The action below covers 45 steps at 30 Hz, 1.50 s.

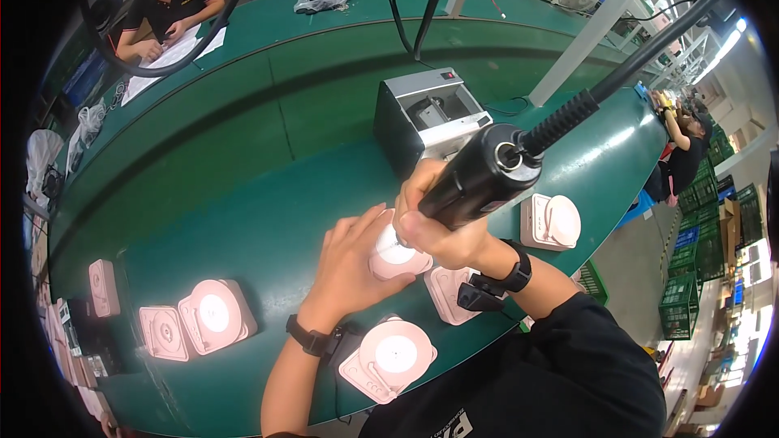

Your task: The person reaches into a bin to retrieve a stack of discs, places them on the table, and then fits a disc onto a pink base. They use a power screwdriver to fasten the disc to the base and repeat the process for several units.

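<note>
My right hand (442, 231) is wrapped round a black electric screwdriver (475, 182), held tilted, with a thick cable running up to the right from its top. Under its lower end is a pale pink, record-player-shaped piece with a white disc (395, 252). My left hand (347, 264) grips this piece from the left, fingers and thumb round its edge. The screwdriver's tip is hidden behind my right fingers, so contact with the piece cannot be made out. Another pink piece (446, 296) lies below my right wrist, partly covered by its black strap.
Similar pink pieces stand at front (392, 357), left (215, 314) and right (552, 223) on the green table (284, 195). A grey-black box-shaped machine (430, 118) stands behind my hands. A person (174, 4) leans over papers across the table; another (686, 150) sits far right.
</note>
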Each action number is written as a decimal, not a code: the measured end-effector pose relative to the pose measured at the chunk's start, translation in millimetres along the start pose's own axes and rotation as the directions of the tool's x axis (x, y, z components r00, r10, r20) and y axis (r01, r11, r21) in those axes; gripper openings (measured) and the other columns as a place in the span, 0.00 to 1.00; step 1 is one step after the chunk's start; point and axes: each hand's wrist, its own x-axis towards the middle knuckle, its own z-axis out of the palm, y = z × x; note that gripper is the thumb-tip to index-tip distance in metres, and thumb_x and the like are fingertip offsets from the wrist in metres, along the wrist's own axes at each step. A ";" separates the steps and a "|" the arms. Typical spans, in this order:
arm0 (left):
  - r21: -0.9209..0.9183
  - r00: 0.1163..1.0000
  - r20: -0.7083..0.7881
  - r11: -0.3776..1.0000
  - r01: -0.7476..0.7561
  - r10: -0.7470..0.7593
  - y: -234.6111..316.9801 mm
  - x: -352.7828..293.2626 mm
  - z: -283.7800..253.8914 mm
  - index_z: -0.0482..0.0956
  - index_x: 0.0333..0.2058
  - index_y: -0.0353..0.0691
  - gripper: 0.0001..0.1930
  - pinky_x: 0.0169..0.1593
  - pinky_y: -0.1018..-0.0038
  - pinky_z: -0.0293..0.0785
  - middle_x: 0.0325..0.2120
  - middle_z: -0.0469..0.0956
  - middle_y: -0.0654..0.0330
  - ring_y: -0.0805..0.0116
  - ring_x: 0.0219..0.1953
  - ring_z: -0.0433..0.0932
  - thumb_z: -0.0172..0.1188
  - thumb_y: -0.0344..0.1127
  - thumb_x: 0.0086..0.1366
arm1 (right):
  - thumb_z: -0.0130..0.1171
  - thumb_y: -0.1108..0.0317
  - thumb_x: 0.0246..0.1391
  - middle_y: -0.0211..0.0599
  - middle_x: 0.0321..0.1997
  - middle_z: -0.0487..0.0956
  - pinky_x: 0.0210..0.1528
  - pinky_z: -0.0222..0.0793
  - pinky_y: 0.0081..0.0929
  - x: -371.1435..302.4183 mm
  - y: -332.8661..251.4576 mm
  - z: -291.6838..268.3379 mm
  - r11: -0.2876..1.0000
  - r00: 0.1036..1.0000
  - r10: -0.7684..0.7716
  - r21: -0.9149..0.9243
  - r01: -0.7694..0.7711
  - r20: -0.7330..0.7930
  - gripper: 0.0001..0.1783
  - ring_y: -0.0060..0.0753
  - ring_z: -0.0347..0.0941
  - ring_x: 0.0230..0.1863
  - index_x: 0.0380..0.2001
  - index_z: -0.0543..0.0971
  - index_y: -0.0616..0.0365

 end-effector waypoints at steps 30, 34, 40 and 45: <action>0.326 0.975 -0.222 0.944 0.051 0.024 -34.3 -4.0 -31.2 0.67 0.69 0.37 0.45 0.72 0.46 0.57 0.68 0.66 0.42 0.42 0.70 0.65 0.75 0.45 0.56 | 0.60 0.66 0.65 0.30 0.17 0.70 0.23 0.68 0.27 8.3 -51.6 -52.8 0.942 0.949 -0.292 -0.206 0.265 -0.116 0.12 0.24 0.65 0.16 0.34 0.68 0.58; 0.460 0.918 -0.393 0.855 0.239 -0.045 -14.7 -5.1 -43.7 0.65 0.69 0.32 0.40 0.74 0.41 0.54 0.68 0.66 0.40 0.41 0.71 0.64 0.70 0.43 0.63 | 0.61 0.66 0.66 0.30 0.17 0.70 0.22 0.67 0.27 14.4 -56.7 -91.2 0.948 0.914 -0.272 -0.249 0.199 -0.302 0.13 0.23 0.64 0.15 0.32 0.68 0.59; 0.354 0.994 0.051 0.932 0.075 -0.099 85.4 -12.3 -4.2 0.66 0.67 0.28 0.43 0.73 0.45 0.57 0.67 0.67 0.37 0.39 0.69 0.66 0.71 0.48 0.61 | 0.62 0.71 0.63 0.29 0.17 0.69 0.22 0.65 0.27 18.9 -37.1 -96.2 0.958 0.952 -0.175 -0.265 0.106 -0.251 0.11 0.23 0.64 0.15 0.32 0.69 0.59; 0.235 0.981 0.193 0.969 -0.071 0.025 90.8 -1.8 31.5 0.67 0.67 0.28 0.44 0.73 0.46 0.59 0.67 0.67 0.36 0.39 0.68 0.67 0.72 0.52 0.60 | 0.63 0.74 0.62 0.30 0.18 0.69 0.22 0.66 0.27 5.5 -43.9 -90.7 0.965 0.975 -0.086 -0.262 0.030 -0.206 0.11 0.24 0.66 0.16 0.32 0.69 0.60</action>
